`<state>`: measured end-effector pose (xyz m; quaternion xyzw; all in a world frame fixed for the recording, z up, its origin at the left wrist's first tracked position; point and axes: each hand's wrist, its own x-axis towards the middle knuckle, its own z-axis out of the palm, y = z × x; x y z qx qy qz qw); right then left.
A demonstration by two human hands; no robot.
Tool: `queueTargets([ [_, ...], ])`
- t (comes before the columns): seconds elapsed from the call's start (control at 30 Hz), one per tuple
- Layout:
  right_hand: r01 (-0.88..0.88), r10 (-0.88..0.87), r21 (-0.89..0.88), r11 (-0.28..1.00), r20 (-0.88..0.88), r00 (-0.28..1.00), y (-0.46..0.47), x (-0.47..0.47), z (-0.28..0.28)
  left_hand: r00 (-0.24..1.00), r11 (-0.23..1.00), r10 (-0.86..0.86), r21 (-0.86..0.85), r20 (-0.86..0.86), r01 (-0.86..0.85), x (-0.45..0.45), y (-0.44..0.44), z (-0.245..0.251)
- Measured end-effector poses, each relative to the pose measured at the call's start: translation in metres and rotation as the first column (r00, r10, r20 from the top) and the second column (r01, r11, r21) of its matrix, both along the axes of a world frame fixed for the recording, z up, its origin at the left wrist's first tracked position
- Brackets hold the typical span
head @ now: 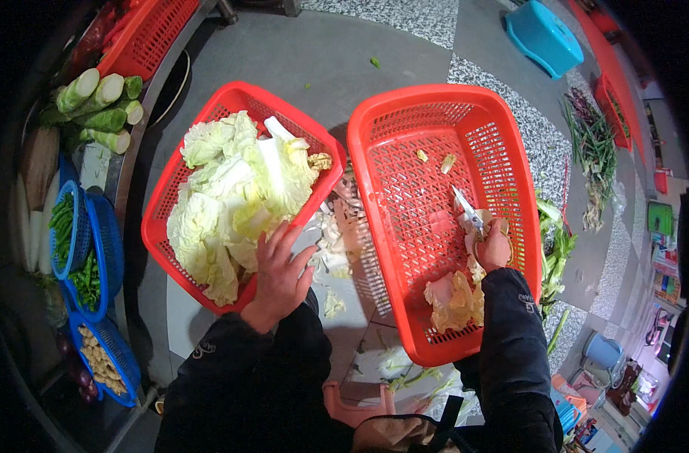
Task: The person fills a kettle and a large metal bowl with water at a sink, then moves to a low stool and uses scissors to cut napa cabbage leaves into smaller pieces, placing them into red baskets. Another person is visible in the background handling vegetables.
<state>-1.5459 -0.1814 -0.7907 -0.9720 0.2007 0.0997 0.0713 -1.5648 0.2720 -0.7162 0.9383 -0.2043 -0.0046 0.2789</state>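
My left hand point(285, 274), fingers apart, rests at the near right rim of a red plastic basket point(154, 218) heaped with pale Chinese cabbage leaves point(237, 192). To its right is a second red plastic basket point(358, 141), mostly bare, with a few leaf scraps. Inside that one my right hand point(493, 248) grips a pair of scissors point(466, 206), blades pointing away from me. Beneath my right hand and sleeve, yellowish cabbage leaves point(455, 300) lie on the basket bottom, partly hidden.
Cut leaf pieces point(333, 243) lie between the baskets. At left, blue baskets hold green chillies point(86, 280) and ginger-like roots point(101, 359), below thick green stems point(98, 93). A blue stool point(543, 37) and green onions point(594, 153) are at right; a pink stool point(358, 405) is nearest me.
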Motion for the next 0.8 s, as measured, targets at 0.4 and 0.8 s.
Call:
queueTargets([
  [0.4,-0.055,-0.334,0.875,0.482,0.241,0.911,0.116,0.029,0.187,0.883,0.801,-0.293,-0.598,-0.365,0.019,0.038,-0.028,0.047],
  [0.8,0.088,0.109,0.956,0.278,-0.123,0.986,0.199,-0.015,0.153,0.448,0.715,-0.350,-0.544,-0.823,-0.440,0.013,0.000,0.039],
])
